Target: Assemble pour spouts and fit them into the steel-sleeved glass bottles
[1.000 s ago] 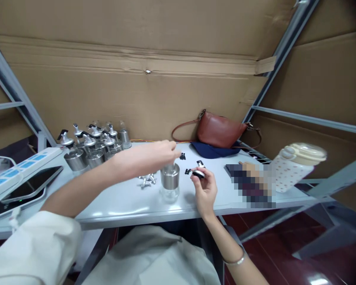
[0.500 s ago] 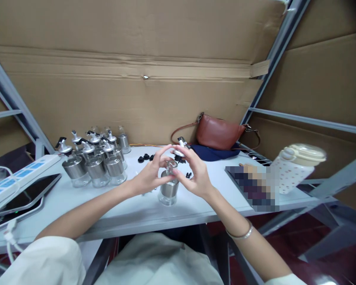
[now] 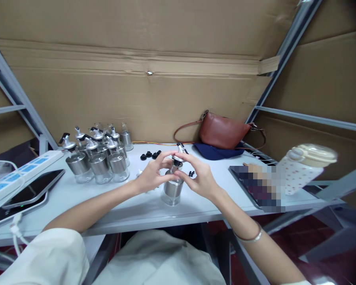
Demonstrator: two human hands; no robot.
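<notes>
A glass oil bottle (image 3: 172, 192) with a metal sleeve stands upright near the table's front edge. A silver pour spout (image 3: 178, 157) with a black lever sits at its mouth; whether it is fully seated is hard to tell. My left hand (image 3: 150, 176) is closed around the bottle's neck from the left, fingertips reaching the spout. From the right, my right hand (image 3: 202, 177) grips the spout between thumb and fingers, its thumb against the neck. Small black parts (image 3: 191, 173) lie behind my right hand, and black stoppers (image 3: 148, 154) behind my left.
Several similar bottles (image 3: 99, 168) with spouts stand at left, some without spouts behind. A power strip (image 3: 23, 174) and phone (image 3: 35, 189) lie far left. At right are a brown bag (image 3: 222, 130), a navy cap (image 3: 218, 152), a blurred flat item (image 3: 255, 186) and a dotted tumbler (image 3: 302, 170).
The spout has come down from above and right of the bottle onto its mouth. My right hand moved with it, while my left stays at the neck. The view shifted slightly.
</notes>
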